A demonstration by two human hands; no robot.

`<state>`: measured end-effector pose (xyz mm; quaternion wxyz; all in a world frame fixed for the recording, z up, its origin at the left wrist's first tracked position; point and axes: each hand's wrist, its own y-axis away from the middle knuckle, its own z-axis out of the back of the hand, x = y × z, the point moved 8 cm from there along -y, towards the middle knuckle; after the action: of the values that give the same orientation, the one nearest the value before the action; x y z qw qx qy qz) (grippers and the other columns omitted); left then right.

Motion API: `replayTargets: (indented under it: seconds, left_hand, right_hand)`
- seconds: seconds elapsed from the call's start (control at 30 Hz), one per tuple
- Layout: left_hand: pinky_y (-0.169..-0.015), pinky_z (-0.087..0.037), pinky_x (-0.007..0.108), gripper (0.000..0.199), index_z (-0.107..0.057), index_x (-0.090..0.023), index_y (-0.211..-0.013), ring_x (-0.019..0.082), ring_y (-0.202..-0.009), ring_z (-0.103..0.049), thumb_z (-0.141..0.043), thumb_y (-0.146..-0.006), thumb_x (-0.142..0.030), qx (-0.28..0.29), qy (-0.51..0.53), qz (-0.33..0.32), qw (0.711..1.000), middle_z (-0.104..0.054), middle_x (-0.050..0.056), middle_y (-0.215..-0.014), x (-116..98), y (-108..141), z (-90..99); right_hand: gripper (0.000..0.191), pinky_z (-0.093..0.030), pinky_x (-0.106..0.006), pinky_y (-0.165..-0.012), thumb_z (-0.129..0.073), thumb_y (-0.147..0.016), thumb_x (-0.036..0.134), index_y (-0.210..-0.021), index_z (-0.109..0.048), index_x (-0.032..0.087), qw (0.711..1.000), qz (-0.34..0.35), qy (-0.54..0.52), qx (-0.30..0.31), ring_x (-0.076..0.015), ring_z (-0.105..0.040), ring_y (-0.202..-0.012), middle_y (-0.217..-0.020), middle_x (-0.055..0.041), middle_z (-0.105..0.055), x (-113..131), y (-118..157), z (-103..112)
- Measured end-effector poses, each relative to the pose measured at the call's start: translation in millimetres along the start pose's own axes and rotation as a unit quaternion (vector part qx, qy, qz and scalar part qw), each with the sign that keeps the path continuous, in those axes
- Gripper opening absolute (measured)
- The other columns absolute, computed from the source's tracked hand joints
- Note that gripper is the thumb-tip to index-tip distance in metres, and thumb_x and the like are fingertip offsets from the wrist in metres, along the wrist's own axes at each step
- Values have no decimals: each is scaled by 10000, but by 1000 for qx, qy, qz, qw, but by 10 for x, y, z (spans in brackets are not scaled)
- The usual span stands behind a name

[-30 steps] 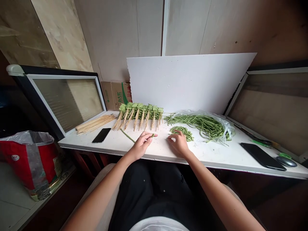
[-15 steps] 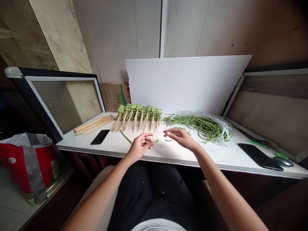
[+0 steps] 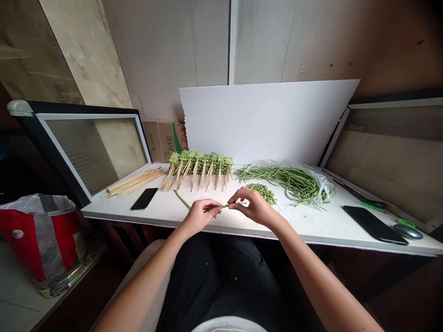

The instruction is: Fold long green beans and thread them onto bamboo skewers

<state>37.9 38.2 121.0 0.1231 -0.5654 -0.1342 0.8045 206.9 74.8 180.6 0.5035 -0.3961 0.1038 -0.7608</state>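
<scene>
A long green bean (image 3: 182, 199) runs under and through my left hand (image 3: 200, 214), whose fingers are closed around it. Its other end comes out between my hands, where my right hand (image 3: 252, 205) pinches it with thumb and fingertips. Just behind my right hand lies a small heap of short cut bean pieces (image 3: 265, 192). Further back on the right, whole long beans (image 3: 294, 180) lie on a clear plastic bag (image 3: 327, 186). Behind my left hand are stacked skewers of bean pieces (image 3: 202, 162), their bare stick ends pointing toward me.
Loose bamboo skewers (image 3: 134, 181) and a phone (image 3: 144, 198) lie on the white table (image 3: 294, 226) at left. Another phone (image 3: 374, 224) and a computer mouse (image 3: 408, 231) are at right. A white board (image 3: 270, 124) stands behind. A red bag (image 3: 20, 249) stands on the floor.
My right hand has moved left and down and now pinches the bean's end; before, it was apart from it with fingers loose. My left hand has closed a little more around the bean.
</scene>
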Motion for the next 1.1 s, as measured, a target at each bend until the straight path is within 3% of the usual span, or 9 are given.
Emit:
replayTargets:
  seconds: [0.2, 0.33, 0.43, 0.6, 0.77, 0.93, 1.1]
  left_hand:
    - [-808, -510, 318, 246, -785, -154, -989, 219, -887, -674, -702, -933, -378, -24, -51, -58, 997, -755, 99, -951, -169, 36, -11]
    - [-737, -465, 288, 279, -753, -149, -899, 189, -814, -614, -616, -986, -376, -13, -52, -86, 995, -689, 76, -865, -236, 45, -55]
    - [-767, -455, 293, 331, -703, -148, -764, 175, -792, -584, -595, -994, -359, 3, -28, -102, 994, -646, 64, -826, -260, 44, -87]
    - [-788, -471, 307, 362, -659, -153, -699, 180, -776, -606, -614, -977, -381, 32, 20, -102, 994, -647, 61, -781, -227, 34, -135]
    - [-761, -468, 294, 384, -704, -143, -783, 175, -758, -597, -587, -997, -440, 28, 24, -78, 996, -690, 67, -792, -111, 3, -82]
    - [-810, -485, 314, 401, -788, -144, -973, 220, -881, -657, -588, -999, -490, 29, 25, -47, 998, -770, 117, -992, -44, -3, -73]
    - [-857, -482, 336, 450, -798, -147, -1052, 245, -960, -650, -554, -1009, -522, 36, 0, -42, 998, -753, 124, -1040, -53, 18, -118]
  right_hand:
    - [191, -479, -377, -784, -723, -939, 422, -925, -748, 234, 999, 39, 32, 3, -248, -591, -872, -848, -73, -707, 125, -16, -128]
    - [99, -471, -397, -818, -639, -988, 271, -930, -708, 230, 998, 52, 5, -25, -257, -564, -908, -901, -84, -691, 181, -25, -173]
    - [167, -462, -406, -846, -583, -995, 200, -882, -700, 235, 998, 59, -23, -30, -254, -562, -916, -882, -73, -684, 212, -19, -207]
    - [245, -470, -414, -886, -659, -978, 375, -785, -714, 234, 993, 33, -108, -25, -255, -599, -919, -828, -68, -691, 117, -24, -273]
    - [325, -522, -362, -760, -752, -879, 538, -848, -758, 214, 977, -39, -201, -59, -230, -664, -819, -846, -73, -735, -239, -29, -238]
    - [336, -558, -369, -703, -633, -960, 477, -1004, -805, 192, 981, -132, -75, -118, -254, -714, -840, -978, -121, -787, -827, 67, -57]
    - [217, -569, -435, -812, -666, -910, 304, -1023, -816, 195, 978, -184, 32, -89, -297, -734, -903, -1015, -134, -799, -1349, 196, -60]
